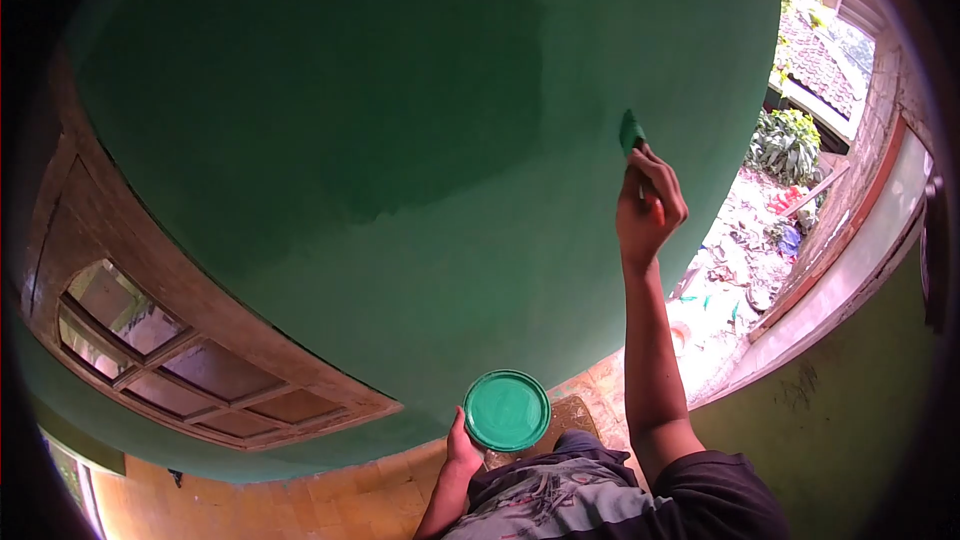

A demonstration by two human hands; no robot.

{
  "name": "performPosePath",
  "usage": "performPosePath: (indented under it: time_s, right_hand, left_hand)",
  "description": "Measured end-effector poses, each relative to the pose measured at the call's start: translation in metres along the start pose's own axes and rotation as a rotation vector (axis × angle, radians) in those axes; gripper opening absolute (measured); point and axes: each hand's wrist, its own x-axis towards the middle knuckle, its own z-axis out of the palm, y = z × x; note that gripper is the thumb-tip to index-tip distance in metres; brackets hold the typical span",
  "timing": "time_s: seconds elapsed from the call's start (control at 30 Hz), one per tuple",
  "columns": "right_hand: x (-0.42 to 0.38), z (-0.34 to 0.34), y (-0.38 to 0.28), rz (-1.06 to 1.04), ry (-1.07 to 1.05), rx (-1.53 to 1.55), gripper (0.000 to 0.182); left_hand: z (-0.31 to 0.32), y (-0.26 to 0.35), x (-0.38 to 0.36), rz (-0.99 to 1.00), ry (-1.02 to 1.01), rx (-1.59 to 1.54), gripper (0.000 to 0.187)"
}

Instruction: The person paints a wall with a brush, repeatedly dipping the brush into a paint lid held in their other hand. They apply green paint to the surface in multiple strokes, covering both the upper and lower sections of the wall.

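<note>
My right hand (652, 202) is closed around the handle of a paintbrush, with a red-orange end of it showing at the palm. The green-coated bristles of the paintbrush (631, 132) point up and touch or nearly touch the wall (590, 230). Darker green covers the upper left of that wall, and a lighter green lies around it, where the brush is. Low in the view, my left hand (463, 450) grips the side of a round paint container (507, 411), whose top shows green paint. My left fingers underneath it are hidden.
A wooden door with glass panes (170, 350) stands at the left. On the right, an opening shows plants (787, 145) and scattered debris (745, 250) outside. Below me are floor tiles (340, 500) and a brown surface (572, 418) by my legs.
</note>
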Motion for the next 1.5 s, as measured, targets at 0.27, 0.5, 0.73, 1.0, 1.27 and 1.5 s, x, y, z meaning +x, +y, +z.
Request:
performPosePath:
  time_s: [0.27,0.5,0.73,1.0,1.27,1.5]
  right_hand:
    - [-0.060,0.056,-0.134,0.057,-0.377,0.448,0.020]
    - [-0.019,0.020,-0.030,0.067,-0.206,0.277,0.018]
    - [-0.006,0.009,0.019,0.065,0.086,0.047,0.017]
    - [-0.007,0.028,-0.079,0.266,-0.488,0.819,0.016]
    - [0.017,-0.007,0.032,0.143,0.019,0.070,0.015]
    - [-0.013,0.025,-0.038,0.124,-0.266,0.426,0.018]
  left_hand:
    - [0.007,-0.003,0.000,-0.011,-0.036,0.021,0.061]
    - [0.020,-0.006,0.008,-0.031,-0.063,0.005,0.060]
    - [0.036,-0.020,0.011,-0.015,-0.019,-0.033,0.060]
    - [0.038,-0.033,0.021,0.016,-0.033,-0.015,0.059]
    - [0.057,-0.032,0.022,0.041,-0.034,-0.078,0.060]
    - [0.067,-0.046,0.023,0.034,-0.064,-0.082,0.062]
